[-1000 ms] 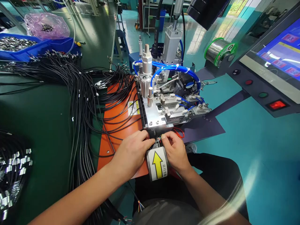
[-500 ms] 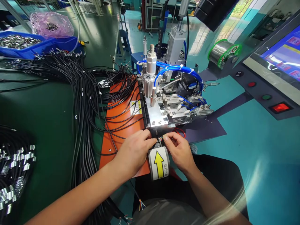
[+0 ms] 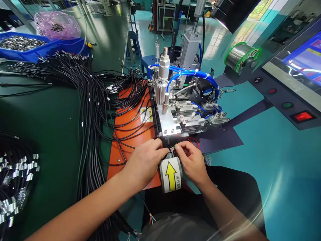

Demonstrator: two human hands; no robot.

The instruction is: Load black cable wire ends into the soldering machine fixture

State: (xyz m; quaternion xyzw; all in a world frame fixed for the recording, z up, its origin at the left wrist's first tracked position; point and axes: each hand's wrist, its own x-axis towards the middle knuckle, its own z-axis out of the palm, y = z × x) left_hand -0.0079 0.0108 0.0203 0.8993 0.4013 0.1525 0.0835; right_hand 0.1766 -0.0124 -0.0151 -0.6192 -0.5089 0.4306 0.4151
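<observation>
Both of my hands are at the front of a soldering-type machine [image 3: 167, 129] with metal cylinders and blue air hoses. My left hand [image 3: 145, 159] is closed in a pinch by the machine's front edge, on what looks like the end of a black cable; its fingers cover most of it. Opposite it, my right hand [image 3: 192, 162] pinches the fine coloured wires [image 3: 172, 149] at that end between thumb and forefinger. Just below the fingertips sits a rounded part with a yellow arrow label [image 3: 171, 174].
Black cables [image 3: 90, 110] lie in a thick bundle on the green table [image 3: 57, 124], some over the orange plate [image 3: 132, 134]. Blue trays [image 3: 50, 50] of metal connectors stand back left. At right are a solder wire spool [image 3: 240, 57] and a control panel [image 3: 278, 92].
The view has shifted very slightly. Both hands keep their pinch at the same spot by the machine, with only tiny finger movement at the wires.
</observation>
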